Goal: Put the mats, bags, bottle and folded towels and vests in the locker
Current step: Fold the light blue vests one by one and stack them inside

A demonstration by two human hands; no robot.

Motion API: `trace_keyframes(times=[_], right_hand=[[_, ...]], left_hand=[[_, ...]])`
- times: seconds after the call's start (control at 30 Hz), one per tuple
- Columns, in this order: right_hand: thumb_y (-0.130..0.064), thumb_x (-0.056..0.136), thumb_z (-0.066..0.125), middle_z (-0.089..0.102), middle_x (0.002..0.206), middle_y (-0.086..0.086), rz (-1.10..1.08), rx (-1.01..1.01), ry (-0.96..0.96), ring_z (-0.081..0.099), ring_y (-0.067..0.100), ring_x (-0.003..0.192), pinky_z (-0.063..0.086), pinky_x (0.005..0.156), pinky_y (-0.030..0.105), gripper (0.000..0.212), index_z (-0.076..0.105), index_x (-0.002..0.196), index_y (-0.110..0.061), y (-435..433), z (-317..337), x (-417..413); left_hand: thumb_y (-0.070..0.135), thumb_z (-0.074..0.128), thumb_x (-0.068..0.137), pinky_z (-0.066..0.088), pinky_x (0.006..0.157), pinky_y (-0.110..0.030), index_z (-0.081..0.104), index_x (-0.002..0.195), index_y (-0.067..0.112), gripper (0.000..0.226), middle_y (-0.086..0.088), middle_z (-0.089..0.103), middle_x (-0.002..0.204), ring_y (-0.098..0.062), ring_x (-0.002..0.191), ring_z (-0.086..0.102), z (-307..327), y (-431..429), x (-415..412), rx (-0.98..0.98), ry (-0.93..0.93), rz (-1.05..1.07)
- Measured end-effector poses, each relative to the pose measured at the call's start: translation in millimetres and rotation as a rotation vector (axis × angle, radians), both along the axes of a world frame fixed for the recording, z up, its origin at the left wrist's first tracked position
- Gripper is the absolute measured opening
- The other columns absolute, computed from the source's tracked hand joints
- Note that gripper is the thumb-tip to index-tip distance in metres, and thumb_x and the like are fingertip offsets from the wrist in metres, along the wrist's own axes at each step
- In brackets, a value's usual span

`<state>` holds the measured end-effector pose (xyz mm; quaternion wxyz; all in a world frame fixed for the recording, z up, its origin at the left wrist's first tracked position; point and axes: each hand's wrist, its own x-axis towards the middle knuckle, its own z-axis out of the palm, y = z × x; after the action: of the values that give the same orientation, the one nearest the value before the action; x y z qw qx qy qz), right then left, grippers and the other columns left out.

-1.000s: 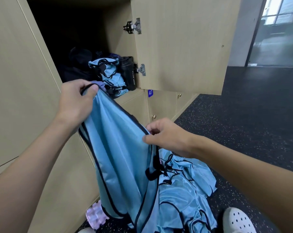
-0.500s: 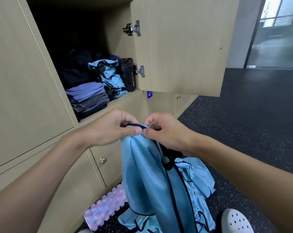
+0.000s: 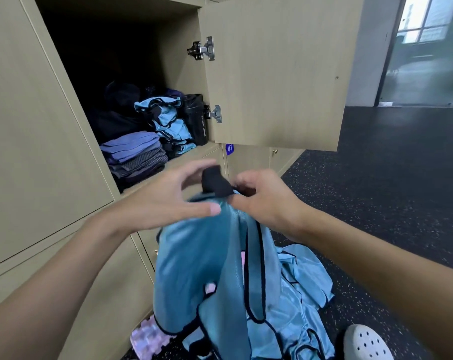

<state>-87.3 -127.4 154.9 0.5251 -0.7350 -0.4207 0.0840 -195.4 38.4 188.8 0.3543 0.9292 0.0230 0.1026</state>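
Dark speckled floor fills the right of the view. Left of it stands the locker, its door swung open toward you. Before you hangs the blue vest, black-edged and doubled along its length, its lower end in front of the heap of unfolded vests on the floor, near right. Your right hand pinches the vest's top, where black trim bunches upward; that grip is clenched on the cloth. Your left hand shows a released grip: fingers spread and arched, thumb lying against the fabric, somewhat blurred. Inside the locker, front left, sit the folded towels; right of them, the folded vests; against the right wall, the black bottle. A pink ridged roller lies on the floor at the locker's foot, partly behind the vest.

Change: a second ago you held the vest stretched between both hands, the left high at the locker mouth; half a second ago both hands met at its top edge. Now the left has let go and the right alone holds the gathered top. Judged from this, the first fold is made; another probably remains before the vest joins the stack, and the heap is still to do.
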Motion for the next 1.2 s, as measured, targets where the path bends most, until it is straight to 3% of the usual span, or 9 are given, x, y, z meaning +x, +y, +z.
trace_keyframes(times=[0.17,0.4,0.5,0.6,0.7,0.8,0.97,1.1,1.2], right_hand=[[-0.010,0.090,0.067,0.064,0.075,0.011,0.024,-0.020,-0.007,0.047,0.013,0.065,0.039,0.061,0.027,0.007,0.070,0.096,-0.007,-1.6,-0.7,-1.8],[-0.001,0.082,0.061,0.049,0.062,-0.006,-0.046,-0.166,-0.121,0.042,0.003,0.044,0.033,0.043,0.013,0.020,0.051,0.075,-0.016,-12.0,2.2,1.6],[0.000,0.083,0.062,0.062,0.071,-0.002,-0.047,-0.143,-0.086,0.050,0.004,0.054,0.041,0.049,0.016,0.017,0.062,0.087,-0.017,-14.8,5.9,2.5],[0.000,0.085,0.061,0.070,0.079,0.011,-0.052,-0.083,0.041,0.057,0.015,0.062,0.046,0.057,0.026,0.014,0.067,0.092,-0.010,-13.4,8.4,2.0],[-0.002,0.085,0.064,0.071,0.097,0.015,-0.061,-0.035,0.142,0.060,0.019,0.070,0.048,0.062,0.026,0.020,0.064,0.103,-0.013,-9.7,8.3,1.2],[-0.010,0.084,0.068,0.069,0.104,0.012,-0.060,-0.055,0.205,0.063,0.021,0.075,0.052,0.067,0.031,0.028,0.054,0.108,-0.018,-7.7,6.7,0.7],[-0.016,0.081,0.076,0.067,0.108,0.013,-0.036,-0.062,0.260,0.061,0.017,0.077,0.050,0.069,0.030,0.035,0.052,0.107,-0.020,-10.4,8.4,-0.4],[-0.015,0.083,0.076,0.068,0.092,0.007,0.014,-0.071,0.247,0.059,0.008,0.068,0.048,0.062,0.020,0.022,0.061,0.100,-0.013,-14.5,10.0,0.2],[-0.009,0.085,0.074,0.070,0.099,0.011,0.047,-0.107,0.274,0.067,0.020,0.081,0.057,0.073,0.036,0.026,0.062,0.108,-0.009,-18.6,7.9,1.5]], left_hand=[[0.016,0.071,0.090,0.039,0.061,-0.023,0.072,0.090,0.016,0.001,-0.001,0.062,0.075,-0.008,0.067,0.049,-5.6,-6.8,9.3,-0.039,-0.118,0.015],[0.020,0.068,0.093,0.032,0.057,-0.028,0.066,0.084,0.004,0.018,0.005,0.049,0.064,-0.010,0.060,0.039,4.3,32.5,10.4,-0.070,-0.414,0.406],[0.017,0.075,0.086,0.046,0.072,-0.033,0.067,0.094,0.010,0.013,0.001,0.062,0.080,-0.014,0.070,0.052,4.3,41.6,8.0,0.048,-0.398,0.499],[0.020,0.085,0.075,0.039,0.089,-0.002,0.054,0.128,0.029,0.063,0.019,0.060,0.118,0.010,0.109,0.056,-0.6,23.1,0.9,0.145,-0.195,0.207],[0.021,0.087,0.072,0.029,0.104,-0.002,0.044,0.144,0.032,0.085,0.021,0.055,0.136,0.015,0.127,0.045,-13.7,-9.4,2.6,0.082,-0.049,-0.058],[0.018,0.083,0.073,0.041,0.108,-0.020,0.054,0.137,0.018,0.070,0.005,0.070,0.120,-0.002,0.116,0.062,-22.2,-25.3,9.9,-0.093,-0.118,-0.105],[0.016,0.077,0.073,0.055,0.074,-0.023,0.071,0.100,0.009,0.028,-0.020,0.073,0.094,-0.016,0.078,0.066,-17.7,-25.9,11.7,-0.224,-0.140,-0.064],[0.003,0.071,0.085,0.049,0.062,-0.011,0.071,0.091,0.001,0.006,0.001,0.072,0.076,-0.001,0.065,0.063,-12.1,-23.1,12.6,-0.233,-0.213,0.005],[0.005,0.069,0.089,0.052,0.065,-0.015,0.070,0.087,0.009,0.005,-0.002,0.072,0.081,-0.005,0.069,0.066,-4.9,-11.8,11.8,-0.272,-0.347,0.140]])
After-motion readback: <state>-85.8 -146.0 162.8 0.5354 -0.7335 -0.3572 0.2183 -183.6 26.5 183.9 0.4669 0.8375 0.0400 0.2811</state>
